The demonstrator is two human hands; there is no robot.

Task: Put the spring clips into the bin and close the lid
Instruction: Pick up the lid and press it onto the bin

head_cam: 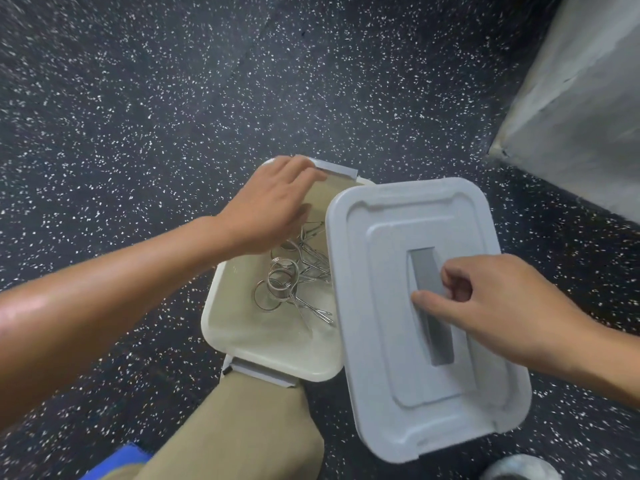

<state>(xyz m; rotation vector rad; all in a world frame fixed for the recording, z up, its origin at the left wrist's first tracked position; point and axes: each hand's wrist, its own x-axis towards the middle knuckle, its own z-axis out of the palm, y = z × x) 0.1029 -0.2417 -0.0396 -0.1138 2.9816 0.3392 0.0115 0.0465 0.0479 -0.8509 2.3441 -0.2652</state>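
Note:
A cream-white plastic bin (221,327) stands on the dark speckled floor. Several metal spring clips (294,278) lie tangled on its bottom. The grey lid (388,393) hangs tilted over the bin's right side and covers part of the opening. My right hand (498,306) pinches the darker grey handle (431,306) in the lid's middle. My left hand (273,206) reaches over the bin's far left rim, fingers spread, holding nothing; it hides part of the far wall. Grey latches (336,169) sit at the bin's far and near ends.
My knee in tan trousers (249,427) presses against the bin's near end, right under the near latch (263,372). A grey concrete block or wall base (581,109) rises at the upper right. A white shoe tip (519,469) shows at the bottom right.

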